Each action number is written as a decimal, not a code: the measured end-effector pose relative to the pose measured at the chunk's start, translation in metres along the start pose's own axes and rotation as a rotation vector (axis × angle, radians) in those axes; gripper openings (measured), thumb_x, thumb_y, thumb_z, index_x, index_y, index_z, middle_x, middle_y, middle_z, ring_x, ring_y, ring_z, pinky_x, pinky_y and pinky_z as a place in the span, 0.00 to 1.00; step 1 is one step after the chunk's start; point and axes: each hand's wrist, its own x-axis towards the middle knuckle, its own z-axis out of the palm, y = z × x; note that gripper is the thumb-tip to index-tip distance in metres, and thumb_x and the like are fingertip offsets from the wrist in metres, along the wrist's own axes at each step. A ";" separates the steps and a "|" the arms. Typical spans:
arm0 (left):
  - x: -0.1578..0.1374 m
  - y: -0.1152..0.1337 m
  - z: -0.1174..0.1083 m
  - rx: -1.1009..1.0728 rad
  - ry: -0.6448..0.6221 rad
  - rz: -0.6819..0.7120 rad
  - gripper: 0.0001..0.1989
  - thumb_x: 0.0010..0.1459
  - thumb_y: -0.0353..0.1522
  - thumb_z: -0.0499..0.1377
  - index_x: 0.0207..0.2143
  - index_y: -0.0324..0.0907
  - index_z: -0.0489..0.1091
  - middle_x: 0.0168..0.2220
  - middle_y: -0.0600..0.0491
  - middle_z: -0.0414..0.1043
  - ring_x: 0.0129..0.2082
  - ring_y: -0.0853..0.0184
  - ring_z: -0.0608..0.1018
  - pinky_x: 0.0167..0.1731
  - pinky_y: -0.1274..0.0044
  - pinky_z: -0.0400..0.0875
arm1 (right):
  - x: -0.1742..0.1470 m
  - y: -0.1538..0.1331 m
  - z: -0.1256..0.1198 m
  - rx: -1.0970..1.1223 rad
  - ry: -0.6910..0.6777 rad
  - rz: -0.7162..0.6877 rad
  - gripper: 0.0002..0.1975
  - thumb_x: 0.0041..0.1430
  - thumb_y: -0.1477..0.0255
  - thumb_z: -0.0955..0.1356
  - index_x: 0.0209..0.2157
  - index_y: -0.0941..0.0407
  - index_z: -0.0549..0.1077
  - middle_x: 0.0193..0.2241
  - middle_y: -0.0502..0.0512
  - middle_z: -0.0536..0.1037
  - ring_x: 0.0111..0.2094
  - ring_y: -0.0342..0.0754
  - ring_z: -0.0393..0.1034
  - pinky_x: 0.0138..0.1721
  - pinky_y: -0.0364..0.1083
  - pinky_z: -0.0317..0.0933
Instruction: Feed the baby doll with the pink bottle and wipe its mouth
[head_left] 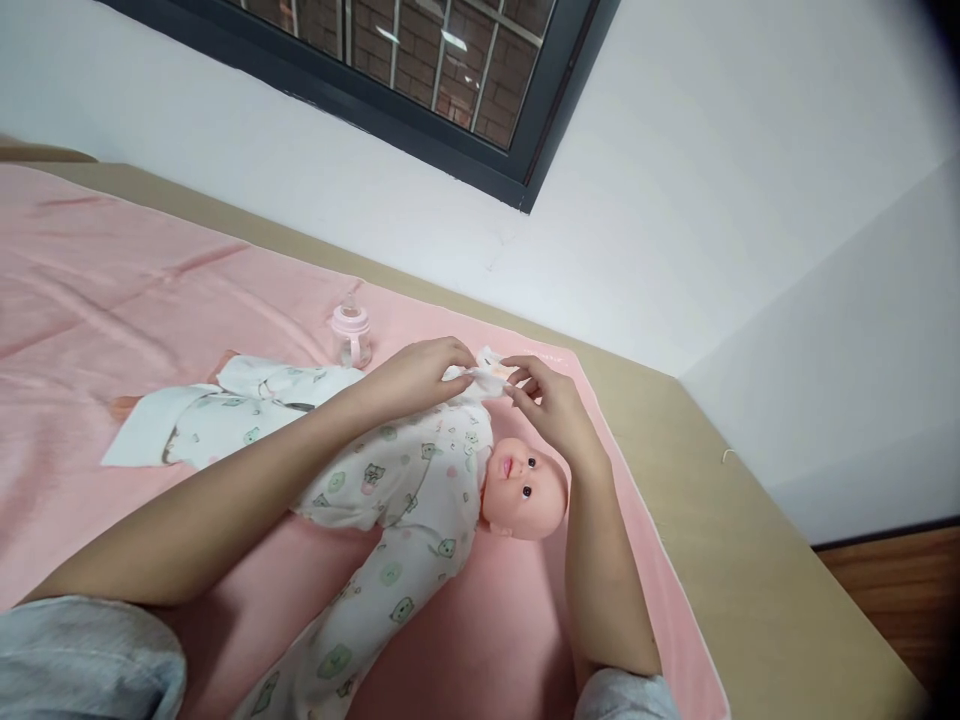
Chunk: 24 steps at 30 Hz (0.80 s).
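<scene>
A baby doll (525, 490) lies on its back, its head to the right, dressed in white pajamas (420, 480) with green and pink animal prints. Beyond its chest, my left hand (431, 372) pinches the white cloth of the far sleeve (489, 382). My right hand (551, 400) grips the other end of that same sleeve, fingers curled in. Between both hands the cloth looks bunched, and the doll's far hand is not visible. The near sleeve (375, 590) stretches toward me, and the trouser legs (217, 410) extend left with the feet poking out.
A pink baby bottle (351, 335) stands upright past the doll's waist. Under everything is a pink blanket (112, 300) spread over a wooden table (697, 470). A white wall (637, 200) with a dark-framed window (517, 180) rises behind the table.
</scene>
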 end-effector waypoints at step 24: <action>-0.018 -0.135 -0.108 0.167 0.161 -0.772 0.46 0.48 0.50 0.63 0.66 0.42 0.56 0.59 0.44 0.68 0.53 0.53 0.75 0.51 0.65 0.68 | 0.017 0.125 -0.009 0.208 0.337 0.377 0.17 0.48 0.65 0.67 0.39 0.56 0.77 0.38 0.56 0.79 0.31 0.46 0.71 0.36 0.49 0.68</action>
